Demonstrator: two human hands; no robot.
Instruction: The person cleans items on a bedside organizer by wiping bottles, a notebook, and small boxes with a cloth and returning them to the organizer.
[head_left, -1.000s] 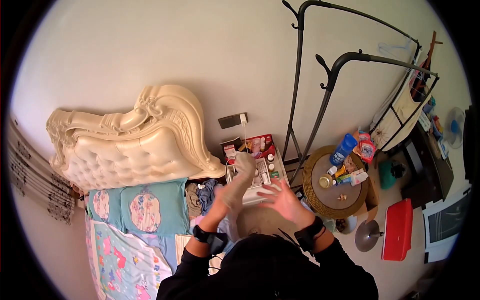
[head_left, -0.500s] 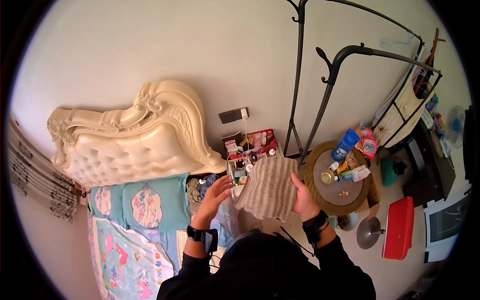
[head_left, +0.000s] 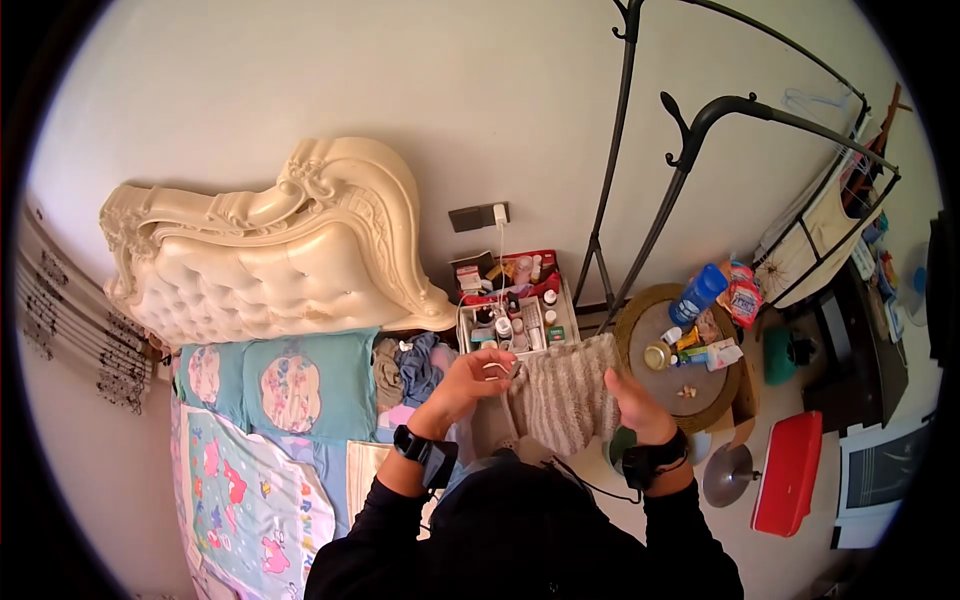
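Note:
A striped beige-brown knitted cloth [head_left: 565, 393] hangs between my two hands, in front of the nightstand. My left hand [head_left: 472, 385] is at its upper left edge, with thumb and fingers curled together near the corner. At the right edge, my right hand [head_left: 640, 405] has its thumb side against the cloth; its fingers are mostly hidden behind it, and it supports that side. The cloth's lower edge hangs above the floor, close to my dark clothing.
Behind the cloth, a nightstand holds a red box [head_left: 545, 270] and a white organizer [head_left: 470, 335] with small bottles. Left is a bed with teal pillows [head_left: 335, 380]. At right are a round wicker table [head_left: 635, 365], a blue container [head_left: 698, 295], a black rack [head_left: 690, 150] and a red stool [head_left: 787, 472].
The cloth has gone from bunched and blurred to spread out, then moved slightly right and down. My left hand has closed in at its left edge; my right hand has shifted right.

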